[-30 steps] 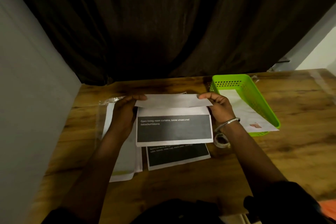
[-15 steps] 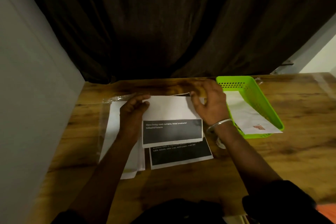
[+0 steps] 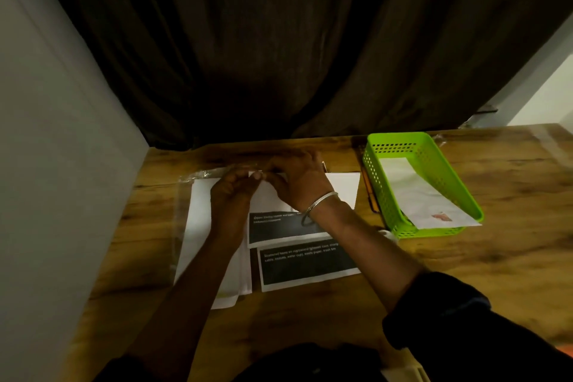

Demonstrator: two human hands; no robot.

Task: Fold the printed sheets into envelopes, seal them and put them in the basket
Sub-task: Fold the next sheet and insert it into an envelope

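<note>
A printed sheet (image 3: pixel 279 228) with a black text block lies folded on the wooden table (image 3: pixel 496 257). My left hand (image 3: pixel 234 195) and my right hand (image 3: pixel 299 180) press together on its folded top edge, fingertips meeting near the far side. A second printed sheet (image 3: pixel 307 263) lies just below it. White envelopes (image 3: pixel 201 226) in a clear plastic sleeve sit under my left forearm. The green basket (image 3: pixel 384 195) stands to the right with a sealed white envelope (image 3: pixel 418 195) inside, its end hanging over the near rim.
A dark curtain (image 3: pixel 279 56) hangs behind the table and a grey wall (image 3: pixel 55 164) closes the left side. A pencil (image 3: pixel 370 195) lies between the sheets and the basket. A small white object (image 3: pixel 387 234) sits by the basket's near corner.
The sheet's top flap, lifted a second ago, has been folded down flat. My right hand slid left along the fold to meet my left hand at the top edge.
</note>
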